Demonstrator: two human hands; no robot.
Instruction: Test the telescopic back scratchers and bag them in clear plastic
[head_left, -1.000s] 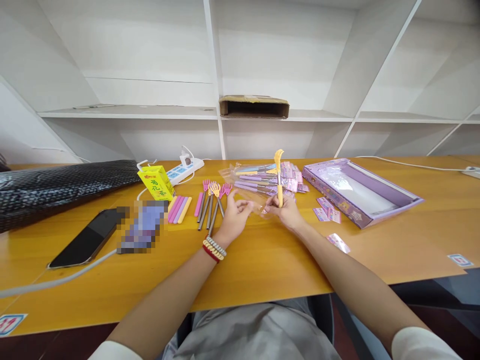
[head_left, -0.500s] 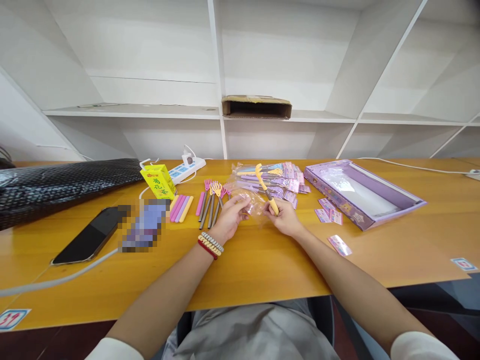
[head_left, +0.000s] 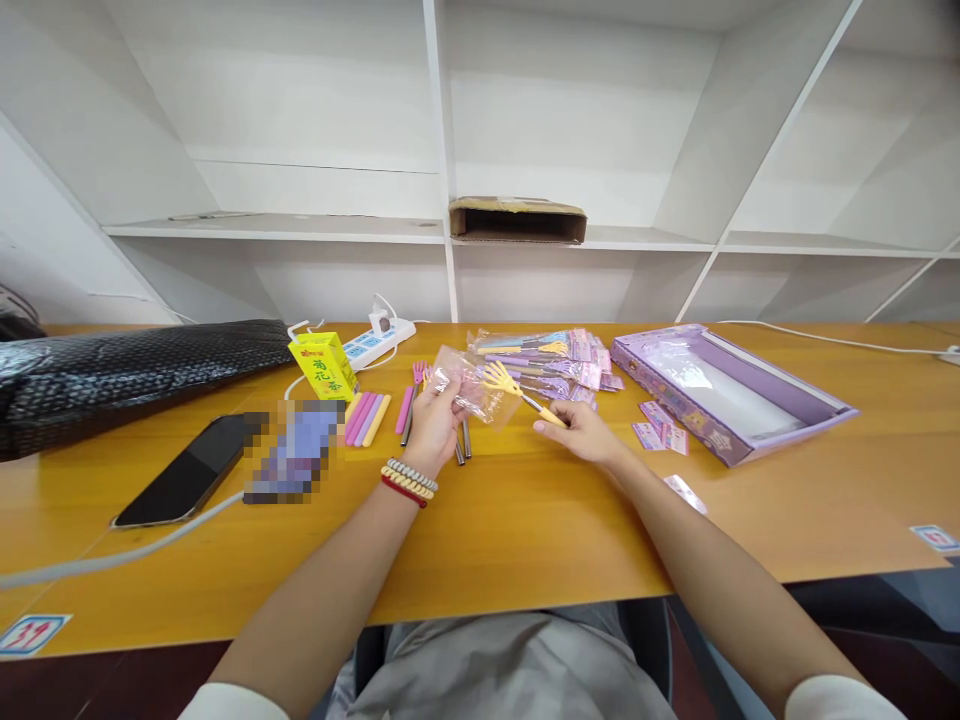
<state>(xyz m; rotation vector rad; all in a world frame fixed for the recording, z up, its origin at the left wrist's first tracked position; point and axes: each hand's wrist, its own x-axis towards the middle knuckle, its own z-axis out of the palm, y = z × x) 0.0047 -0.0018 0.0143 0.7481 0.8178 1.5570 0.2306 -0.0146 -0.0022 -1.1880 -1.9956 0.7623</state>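
Observation:
Between the fingers of my left hand is a clear plastic bag, stretched out toward the right. My right hand grips a yellow back scratcher by its handle. The scratcher's hand-shaped head points left and overlaps the bag's right end; whether it is inside the bag I cannot tell. Loose back scratchers with metal rods lie under and behind my left hand, partly hidden by it. Beyond both hands sits a pile of bagged back scratchers with printed cards.
Pink, purple and yellow handle tubes lie at left, near a yellow drink carton, a power strip and a black phone. To the right are small printed cards and a purple display box.
The back scratcher has swung from pointing away to pointing left, its head now at the bag. My left hand has moved slightly left, and the bag is spread flatter.

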